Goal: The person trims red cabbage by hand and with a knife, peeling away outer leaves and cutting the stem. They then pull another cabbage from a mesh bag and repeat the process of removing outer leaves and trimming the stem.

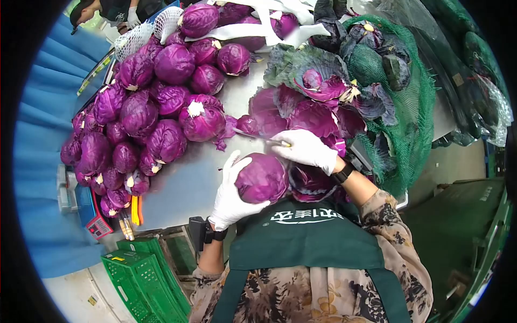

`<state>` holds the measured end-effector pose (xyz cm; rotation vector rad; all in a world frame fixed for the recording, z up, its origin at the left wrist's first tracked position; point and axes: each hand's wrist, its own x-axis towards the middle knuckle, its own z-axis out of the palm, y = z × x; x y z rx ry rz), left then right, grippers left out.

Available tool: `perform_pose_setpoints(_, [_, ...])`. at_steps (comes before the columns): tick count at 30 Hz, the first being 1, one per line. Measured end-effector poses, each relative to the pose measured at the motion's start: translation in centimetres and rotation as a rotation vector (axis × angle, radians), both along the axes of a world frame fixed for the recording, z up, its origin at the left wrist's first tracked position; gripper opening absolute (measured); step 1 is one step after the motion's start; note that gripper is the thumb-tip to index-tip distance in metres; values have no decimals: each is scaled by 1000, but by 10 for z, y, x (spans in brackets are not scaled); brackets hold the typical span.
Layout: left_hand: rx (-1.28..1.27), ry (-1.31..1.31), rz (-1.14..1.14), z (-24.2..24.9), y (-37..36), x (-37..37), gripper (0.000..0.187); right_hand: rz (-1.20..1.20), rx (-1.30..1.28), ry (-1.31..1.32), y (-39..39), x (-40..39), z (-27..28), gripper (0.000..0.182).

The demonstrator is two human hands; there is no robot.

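Observation:
My left hand (230, 191), in a white glove, is wrapped around the side of a round red cabbage (262, 178) near the table's front edge. In my gloved right hand (308, 149) is a knife (258, 137); its blade points left, above and behind the cabbage. The fingers close over most of the handle. Loose purple outer leaves (312, 118) lie beyond and to the right of my right hand, some with dark green edges. More leaves (311, 183) rest against my apron, right of the held cabbage.
A large pile of red cabbages (139, 114) covers the table's left side. On the right stands a green net bag (417, 107) with untrimmed cabbages. White foam netting (258, 29) lies at the back. Green crates (134, 280) stand below left. Another person's gloved hand (133, 17) shows at top left.

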<state>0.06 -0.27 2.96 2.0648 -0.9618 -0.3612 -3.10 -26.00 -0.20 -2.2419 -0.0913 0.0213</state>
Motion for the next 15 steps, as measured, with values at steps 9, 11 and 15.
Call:
perform_pose_setpoints(9, [-571, 286, 179, -12, 29, 13, 113, -29, 555, 15, 4, -11, 46, 50])
perform_pose_setpoints(11, [-607, 322, 123, -8, 23, 20, 114, 100, 703, 18, 13, -11, 69, 53])
perform_pose_setpoints(15, [-663, 414, -8, -7, 12, 28, 119, 121, 588, -20, 10, -18, 83, 52])
